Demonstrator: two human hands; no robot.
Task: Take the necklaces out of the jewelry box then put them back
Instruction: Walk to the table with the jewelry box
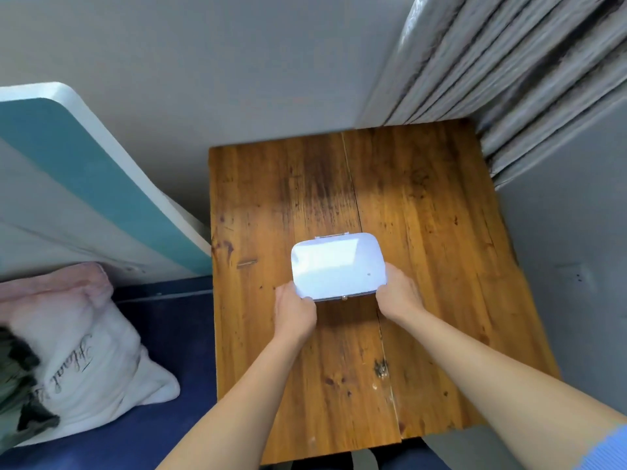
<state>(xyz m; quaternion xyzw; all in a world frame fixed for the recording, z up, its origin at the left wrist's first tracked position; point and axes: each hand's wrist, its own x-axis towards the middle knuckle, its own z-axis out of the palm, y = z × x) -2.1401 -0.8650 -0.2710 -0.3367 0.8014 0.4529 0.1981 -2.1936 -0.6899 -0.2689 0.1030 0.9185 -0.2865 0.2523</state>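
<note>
A: Entry, head view. Where is the jewelry box (339,266)?

B: On the wooden table (424,215), about mid-depth, roughly centred between the left and right edges. Pale lavender, rounded corners, lid closed, so the contents are hidden.

A: Orientation?

B: Long side runs left-right. The small round clasp (344,298) faces the near edge and the hinge (330,236) the far edge.

A: Left hand (293,308)?

B: Clamped on the near-left corner of the box, fingers curled round the edge.

A: Right hand (398,295)?

B: Same on the near-right corner — it grips the edge with curled fingers, which are partly hidden behind the box.

A: Is the box lifted or resting?

B: Cannot tell; its underside is not visible.

A: Surroundings?

B: Grey pleated curtain (526,79) at far right, touching the table's far-right corner. A white-and-teal board (68,164) leans against the wall at left. Near left, a white pillow (84,351) with script lettering lies on a dark blue surface (169,435) just beside the table. A blue sleeve (607,449) shows at the near right — right arm.
</note>
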